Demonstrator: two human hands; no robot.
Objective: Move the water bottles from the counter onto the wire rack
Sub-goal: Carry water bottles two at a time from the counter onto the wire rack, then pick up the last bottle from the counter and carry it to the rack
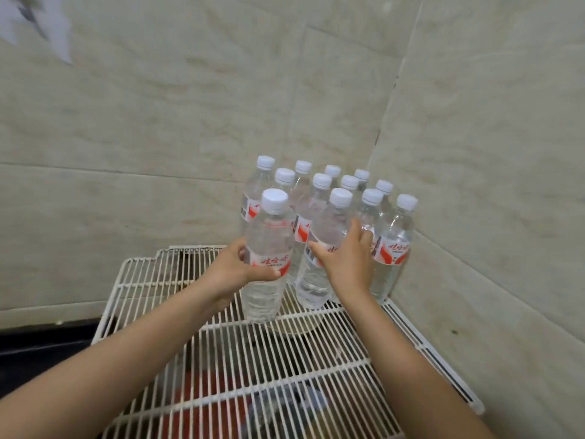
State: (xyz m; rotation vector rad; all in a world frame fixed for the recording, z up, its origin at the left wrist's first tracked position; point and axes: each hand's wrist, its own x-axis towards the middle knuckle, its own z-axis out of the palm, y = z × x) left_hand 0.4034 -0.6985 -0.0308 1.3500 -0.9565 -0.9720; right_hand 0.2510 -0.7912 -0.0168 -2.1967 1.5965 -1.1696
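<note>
Clear front bottle [269,229] inside left grip [232,270], fingers wrapped; right grip [348,261] clasps neighbouring bottle [329,223] on wire rack [253,359].

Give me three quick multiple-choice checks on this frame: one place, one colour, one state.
1. The bottles stand:
A. on the wire rack
B. on the floor
C. in a sink

2. The caps are:
A. blue
B. white
C. green

3. The left hand is:
A. hanging idle
B. lying flat on the rack
C. gripping the front-left bottle

Key:
1 A, the bottle bases sit on the rack wires.
2 B, every cap in view is white.
3 C, the thumb and fingers curl round that bottle at its label.
</note>
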